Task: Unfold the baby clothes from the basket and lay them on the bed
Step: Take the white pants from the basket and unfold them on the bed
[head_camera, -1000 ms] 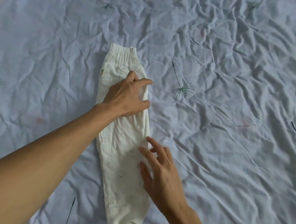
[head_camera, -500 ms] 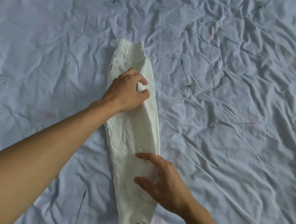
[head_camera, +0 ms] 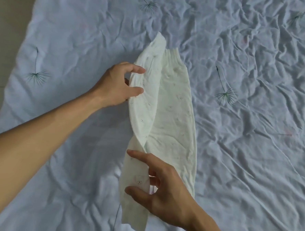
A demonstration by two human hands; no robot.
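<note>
Now my left hand (head_camera: 115, 86) has its fingers clamped on the raised top layer of the white baby trousers (head_camera: 176, 120) at mid-frame, and my right hand (head_camera: 165, 187) holds that layer lower down. The trousers lie on the bed (head_camera: 252, 157), long axis running top to bottom. The fold should open leftward, on my left hand's side.

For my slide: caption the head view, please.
Left hand and right hand unfold white baby trousers on a blue sheet.

Baby trousers (head_camera: 176, 120) lie mid-bed on the sheet (head_camera: 252, 157), waistband at the far end. Left hand (head_camera: 112, 84) holds their left edge, right hand (head_camera: 166, 193) the near leg; floor (head_camera: 9, 26) off left.
</note>
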